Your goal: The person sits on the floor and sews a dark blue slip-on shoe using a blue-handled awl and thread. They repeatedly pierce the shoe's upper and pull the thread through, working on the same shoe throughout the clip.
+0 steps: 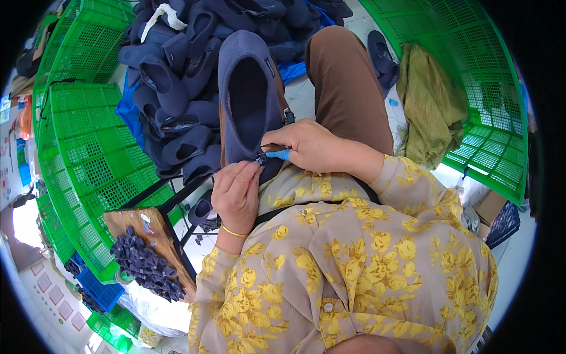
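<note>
A navy slipper [247, 94] lies across my lap, its opening up and its heel end toward me. At that heel my left hand [237, 192] pinches a small dark piece [260, 160] that looks like a fabric bow. My right hand [312, 147], with blue tape [278, 154] around one finger, is closed on a thin dark needle-like tool [271, 148] whose tip points at the piece. The fingers partly hide this tool, so its exact kind is unclear. To the left, a wooden board [132, 221] carries a heap of small dark bows [144, 259].
A large pile of navy slippers [171, 88] lies beyond and left of my knees, with a white strip [162, 20] on top. Green plastic baskets [88, 153] stand on both sides. An olive cloth [430, 106] hangs at the right, near a single slipper [382, 59] on the floor.
</note>
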A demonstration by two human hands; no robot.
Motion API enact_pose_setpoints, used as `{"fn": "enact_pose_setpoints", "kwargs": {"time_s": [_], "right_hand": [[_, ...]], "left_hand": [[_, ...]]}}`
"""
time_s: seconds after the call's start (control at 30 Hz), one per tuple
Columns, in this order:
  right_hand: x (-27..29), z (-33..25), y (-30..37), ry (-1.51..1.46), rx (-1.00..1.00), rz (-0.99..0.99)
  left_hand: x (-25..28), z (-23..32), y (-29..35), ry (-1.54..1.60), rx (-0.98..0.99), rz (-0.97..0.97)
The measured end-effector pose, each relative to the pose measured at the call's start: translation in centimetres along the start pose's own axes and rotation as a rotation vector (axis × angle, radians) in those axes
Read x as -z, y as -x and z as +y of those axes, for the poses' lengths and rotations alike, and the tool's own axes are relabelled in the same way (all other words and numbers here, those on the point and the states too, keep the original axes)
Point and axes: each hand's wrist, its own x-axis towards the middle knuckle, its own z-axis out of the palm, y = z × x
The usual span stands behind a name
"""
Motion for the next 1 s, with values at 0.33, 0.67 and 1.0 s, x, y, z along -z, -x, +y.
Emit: {"fn": "enact_pose_setpoints", "kwargs": {"time_s": [0.33, 0.67, 1.0], "right_hand": [[-0.7, -0.6, -0.7, 0.304, 0.044, -0.060], [0.0, -0.2, -0.2, 0.204, 0.072, -0.055], [-2.3, -0.4, -0.6, 0.378, 0.058, 0.042]], "left_hand": [[-0.4, -0.4, 0.3, 0.008, 0.012, 0.012], [-0.2, 0.3, 0.7, 0.022, 0.059, 0.023], [-0.6, -0.1, 0.7, 0.050, 0.037, 0.029]]}}
